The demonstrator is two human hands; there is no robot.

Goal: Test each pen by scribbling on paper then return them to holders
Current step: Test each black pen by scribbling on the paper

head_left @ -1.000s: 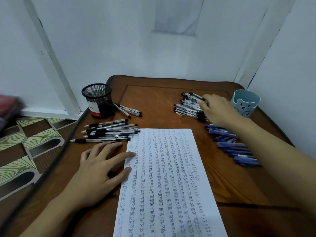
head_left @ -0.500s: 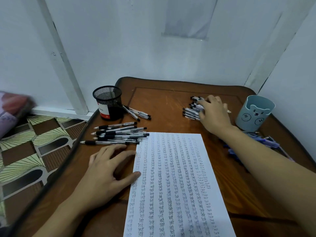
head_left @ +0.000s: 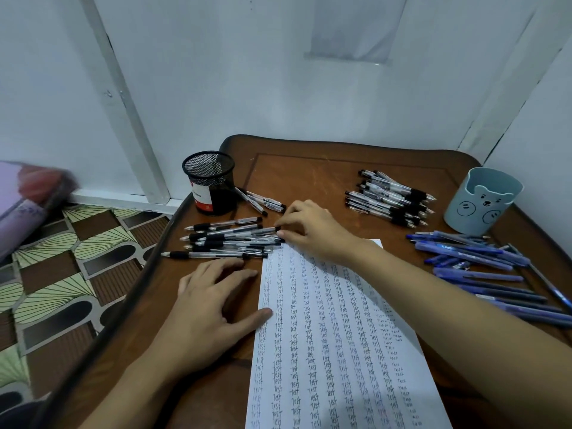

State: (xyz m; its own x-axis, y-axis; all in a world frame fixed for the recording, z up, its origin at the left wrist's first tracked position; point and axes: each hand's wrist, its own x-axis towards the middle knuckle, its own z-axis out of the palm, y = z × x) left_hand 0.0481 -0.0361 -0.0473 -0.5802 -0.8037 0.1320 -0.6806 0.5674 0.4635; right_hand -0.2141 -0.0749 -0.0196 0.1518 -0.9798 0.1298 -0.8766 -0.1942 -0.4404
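Head view: right hand [head_left: 312, 230] pinches a black pen [head_left: 236, 231] with its fingers; left hand [head_left: 204, 308] rests, fingers spread, by the paper [head_left: 325, 342].

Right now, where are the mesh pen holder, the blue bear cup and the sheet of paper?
mesh pen holder [head_left: 216, 199], head view, on its dark front wall.
blue bear cup [head_left: 478, 209], head view, on its front wall by the bear face.
sheet of paper [head_left: 325, 335], head view, on the middle of the written sheet.

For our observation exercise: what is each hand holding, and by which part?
The right hand pinches a pen by its rear end, away from the tip. The left hand holds nothing; it rests flat, thumb on the paper.
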